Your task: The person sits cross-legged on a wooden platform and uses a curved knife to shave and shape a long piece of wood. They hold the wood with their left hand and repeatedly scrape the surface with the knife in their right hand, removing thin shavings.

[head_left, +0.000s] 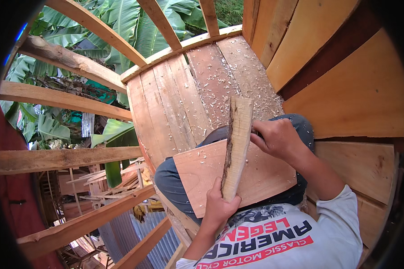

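A rough length of wood (239,148), with dark bark along its left edge, stands tilted over my lap. My left hand (221,204) is closed around its lower end, thumb across the front. My right hand (278,138) is closed beside the wood's upper half, on the dark handle of what looks like a knife (216,135). The broad dark blade shows to the left of the wood; its middle is hidden behind it. Across my crossed legs lies a flat reddish board (197,168), under the wood, with a few shavings on it.
Shavings (215,80) cover the plank floor (166,98) ahead of me. Wooden rails (67,159) fence the left and far sides, with gaps between them. Board walls (345,89) rise close on the right. Banana leaves (121,27) and corrugated sheets (152,237) lie beyond the rails.
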A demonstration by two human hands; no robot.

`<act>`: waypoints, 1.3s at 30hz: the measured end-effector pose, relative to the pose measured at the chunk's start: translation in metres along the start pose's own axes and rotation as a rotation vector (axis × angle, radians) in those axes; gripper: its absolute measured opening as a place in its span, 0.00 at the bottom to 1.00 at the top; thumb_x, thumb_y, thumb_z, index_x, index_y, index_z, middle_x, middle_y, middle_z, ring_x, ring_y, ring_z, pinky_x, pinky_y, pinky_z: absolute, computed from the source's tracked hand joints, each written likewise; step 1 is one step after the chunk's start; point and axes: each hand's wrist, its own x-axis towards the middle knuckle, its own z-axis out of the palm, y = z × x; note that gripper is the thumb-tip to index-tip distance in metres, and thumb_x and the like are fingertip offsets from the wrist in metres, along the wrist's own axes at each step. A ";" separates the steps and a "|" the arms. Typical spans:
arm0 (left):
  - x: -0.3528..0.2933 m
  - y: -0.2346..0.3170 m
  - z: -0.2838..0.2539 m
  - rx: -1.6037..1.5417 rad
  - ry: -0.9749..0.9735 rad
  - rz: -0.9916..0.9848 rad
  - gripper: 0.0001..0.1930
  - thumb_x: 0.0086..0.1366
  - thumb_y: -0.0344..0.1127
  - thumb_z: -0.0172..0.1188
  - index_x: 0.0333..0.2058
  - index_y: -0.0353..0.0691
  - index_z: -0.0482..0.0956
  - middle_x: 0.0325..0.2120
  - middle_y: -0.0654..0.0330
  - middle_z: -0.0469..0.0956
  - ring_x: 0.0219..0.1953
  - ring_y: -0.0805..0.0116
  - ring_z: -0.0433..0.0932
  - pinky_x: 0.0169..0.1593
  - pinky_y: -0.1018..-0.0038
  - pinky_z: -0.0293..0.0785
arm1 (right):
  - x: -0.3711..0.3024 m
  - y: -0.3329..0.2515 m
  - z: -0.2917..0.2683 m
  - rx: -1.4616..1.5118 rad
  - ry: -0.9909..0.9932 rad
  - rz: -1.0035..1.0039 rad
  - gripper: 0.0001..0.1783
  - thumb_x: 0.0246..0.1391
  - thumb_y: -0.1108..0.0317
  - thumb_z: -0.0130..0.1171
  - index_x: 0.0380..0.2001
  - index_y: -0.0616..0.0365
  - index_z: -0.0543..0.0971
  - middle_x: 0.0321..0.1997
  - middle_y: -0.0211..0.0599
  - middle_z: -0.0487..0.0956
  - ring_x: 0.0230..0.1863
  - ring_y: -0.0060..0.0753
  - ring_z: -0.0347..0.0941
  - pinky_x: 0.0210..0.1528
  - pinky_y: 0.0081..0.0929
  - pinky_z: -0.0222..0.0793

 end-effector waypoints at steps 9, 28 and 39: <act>0.004 -0.006 -0.008 -0.055 -0.023 0.052 0.18 0.44 0.29 0.59 0.37 0.31 0.70 0.20 0.57 0.72 0.22 0.72 0.70 0.28 0.76 0.69 | -0.017 0.011 0.000 0.341 0.252 0.453 0.25 0.59 0.49 0.50 0.23 0.64 0.74 0.13 0.51 0.68 0.17 0.52 0.70 0.21 0.36 0.62; 0.009 -0.002 0.000 0.020 0.017 0.030 0.14 0.46 0.29 0.62 0.31 0.34 0.67 0.17 0.52 0.71 0.18 0.66 0.74 0.24 0.73 0.69 | -0.006 0.020 -0.020 -0.240 0.162 0.177 0.35 0.45 0.32 0.55 0.10 0.56 0.72 0.10 0.41 0.70 0.15 0.44 0.72 0.18 0.36 0.65; 0.005 -0.008 0.000 0.028 0.029 0.003 0.14 0.45 0.29 0.61 0.29 0.34 0.66 0.18 0.50 0.73 0.19 0.59 0.77 0.25 0.70 0.70 | -0.011 0.000 -0.028 -0.221 0.095 0.147 0.35 0.47 0.32 0.53 0.11 0.56 0.73 0.10 0.42 0.70 0.14 0.44 0.71 0.19 0.34 0.66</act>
